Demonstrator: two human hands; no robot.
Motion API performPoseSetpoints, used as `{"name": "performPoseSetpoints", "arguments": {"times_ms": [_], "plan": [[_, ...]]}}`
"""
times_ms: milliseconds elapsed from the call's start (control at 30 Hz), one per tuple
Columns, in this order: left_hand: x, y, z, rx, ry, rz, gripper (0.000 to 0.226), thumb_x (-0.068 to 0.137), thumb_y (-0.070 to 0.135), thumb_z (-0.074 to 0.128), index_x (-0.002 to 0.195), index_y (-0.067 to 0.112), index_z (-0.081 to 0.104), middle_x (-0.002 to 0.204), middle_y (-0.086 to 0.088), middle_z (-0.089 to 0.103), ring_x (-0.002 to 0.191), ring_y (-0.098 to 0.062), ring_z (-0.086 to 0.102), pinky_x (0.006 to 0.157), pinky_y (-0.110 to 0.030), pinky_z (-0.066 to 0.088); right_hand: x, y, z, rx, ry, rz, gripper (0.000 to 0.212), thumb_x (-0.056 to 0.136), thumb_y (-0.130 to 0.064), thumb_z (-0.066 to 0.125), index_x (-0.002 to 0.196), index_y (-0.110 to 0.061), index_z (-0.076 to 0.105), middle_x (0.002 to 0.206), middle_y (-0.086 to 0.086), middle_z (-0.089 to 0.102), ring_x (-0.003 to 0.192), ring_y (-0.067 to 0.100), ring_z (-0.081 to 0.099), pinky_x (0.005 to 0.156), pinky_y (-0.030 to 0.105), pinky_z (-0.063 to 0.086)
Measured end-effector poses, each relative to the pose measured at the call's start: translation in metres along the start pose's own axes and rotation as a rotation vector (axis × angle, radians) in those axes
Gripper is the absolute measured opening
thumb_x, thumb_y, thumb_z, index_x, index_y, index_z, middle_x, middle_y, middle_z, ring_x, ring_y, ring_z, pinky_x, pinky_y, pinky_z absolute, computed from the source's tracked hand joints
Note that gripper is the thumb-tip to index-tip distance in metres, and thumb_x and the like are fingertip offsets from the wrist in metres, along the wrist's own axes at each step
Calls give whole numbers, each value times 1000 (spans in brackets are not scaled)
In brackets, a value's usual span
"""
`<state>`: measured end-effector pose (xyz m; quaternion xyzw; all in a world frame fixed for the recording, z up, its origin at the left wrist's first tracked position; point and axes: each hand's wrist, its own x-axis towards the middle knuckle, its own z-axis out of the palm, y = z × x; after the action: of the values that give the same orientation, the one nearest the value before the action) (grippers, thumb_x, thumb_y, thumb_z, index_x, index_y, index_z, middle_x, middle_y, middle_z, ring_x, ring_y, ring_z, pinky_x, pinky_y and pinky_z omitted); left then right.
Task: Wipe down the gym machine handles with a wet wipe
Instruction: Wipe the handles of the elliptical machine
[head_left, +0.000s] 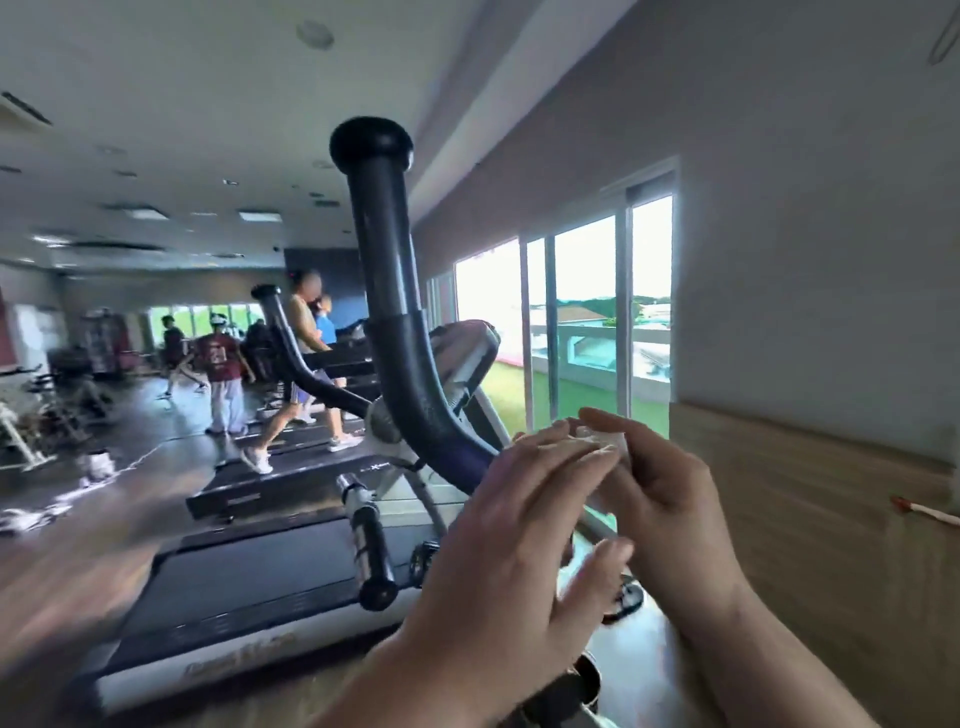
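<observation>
- Right of centre, low in the frame, a small white wet wipe (597, 441) sits pinched at my fingertips, just beside the lower bend of the tall black handle (395, 291).
- My right hand (660, 514) curls its fingers and thumb around the wipe, gripping it.
- My left hand (514, 540) lies over it with fingers extended and loosely spread, fingertips touching the wipe; motion blur hides whether they pinch it.
- That handle rises in a curve to a flared cap at upper centre.
- Lower centre, a short grip (366, 540) with silver bands points down toward a treadmill belt (249, 577).
- At middle left, blurred people (306, 364) walk on farther treadmills.
- Bright windows (582, 322) fill the right middle.
</observation>
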<state>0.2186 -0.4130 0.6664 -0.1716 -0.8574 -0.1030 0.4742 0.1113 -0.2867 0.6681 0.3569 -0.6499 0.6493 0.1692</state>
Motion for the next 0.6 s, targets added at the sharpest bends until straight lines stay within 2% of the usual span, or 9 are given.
{"name": "performPoseSetpoints", "arguments": {"times_ms": [100,233,333,400,433,467,500,533,600], "plan": [[0,-8,-32,137,114,-41,48,103,34,56,147,15,61,152,2,57,153,-13,42,126,-31,35,23,-14,25,4,-40,-98,32,101,-11,63,122,-31,75,92,-13,81,86,5,76,79,28,61],[0,-31,-58,306,233,-137,54,104,30,49,155,12,52,169,-2,39,162,-19,29,131,-36,27,43,-39,61,29,-19,-212,35,103,-21,61,135,-34,70,85,-8,80,73,3,70,74,25,57],[1,-56,-66,304,229,-194,59,107,31,41,163,14,36,177,3,22,165,-13,17,133,-50,23,43,-56,89,27,-3,-294,38,104,-16,60,139,-29,67,81,-22,74,72,-9,66,69,8,51],[-1,-69,-69,212,193,-185,59,109,31,38,165,15,31,179,6,17,166,-13,16,130,-61,24,35,-60,103,-16,-11,-351,40,107,-19,54,147,-25,59,90,-25,70,85,-7,68,72,8,49],[-2,-72,-70,149,186,-175,58,110,32,38,165,14,31,179,6,18,166,-15,17,130,-60,24,29,-58,107,-41,-54,-355,45,110,-26,48,155,-22,48,112,-16,74,105,-4,67,85,15,52],[-3,-73,-71,83,187,-171,58,111,36,37,164,12,32,179,5,18,166,-16,18,132,-57,24,21,-54,107,-82,-122,-353,54,111,-35,42,162,-20,32,145,-5,64,134,3,56,104,22,49],[-3,-74,-72,30,188,-169,59,113,42,34,164,12,33,179,4,18,166,-17,18,133,-51,22,13,-48,107,-119,-197,-356,64,111,-42,35,167,-21,15,168,-1,37,155,7,33,120,27,38],[-4,-74,-72,-10,188,-169,63,113,49,30,163,12,33,179,5,18,166,-17,18,134,-46,20,5,-43,105,-137,-266,-371,69,111,-47,31,167,-23,0,176,-4,11,162,6,12,128,28,26],[-3,-74,-72,-71,195,-174,69,111,57,26,163,13,32,179,7,17,166,-16,16,135,-41,17,-5,-36,101,-146,-332,-425,74,109,-51,28,165,-26,-15,175,-10,-17,161,2,-11,132,30,12]]}}
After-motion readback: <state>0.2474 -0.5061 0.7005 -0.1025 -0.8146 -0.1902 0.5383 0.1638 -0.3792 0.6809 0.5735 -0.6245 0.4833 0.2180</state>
